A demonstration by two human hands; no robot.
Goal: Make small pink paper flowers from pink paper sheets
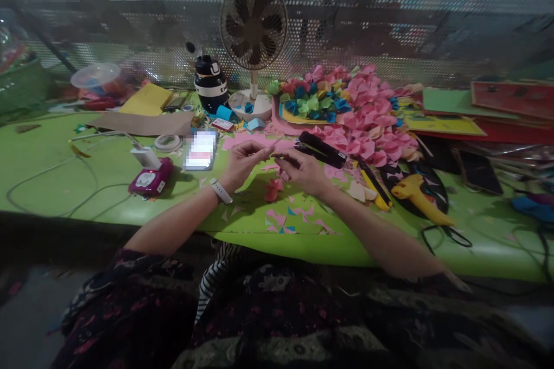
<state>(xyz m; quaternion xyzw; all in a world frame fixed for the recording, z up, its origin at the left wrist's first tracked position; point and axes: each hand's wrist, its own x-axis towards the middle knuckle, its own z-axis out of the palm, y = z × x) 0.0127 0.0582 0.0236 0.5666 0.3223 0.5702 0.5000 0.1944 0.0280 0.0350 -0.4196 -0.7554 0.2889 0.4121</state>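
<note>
My left hand (242,162) is raised over the green table (52,173), fingers pinched on a small pink paper piece (267,149). My right hand (303,172) is closed around a black stapler (322,149) that points toward the left hand's paper. A folded pink paper bit (273,189) lies on the table just under both hands. A white band sits on my left wrist. Behind the hands rises a heap of folded pink, blue and green paper pieces (346,106).
A small fan (253,29) and a dark bottle (210,85) stand at the back. A phone (200,150), a magenta device (150,180) with cables and a tape roll (168,142) lie left. A yellow glue gun (419,196), another phone (478,170) and coloured paper sheets (445,115) lie right.
</note>
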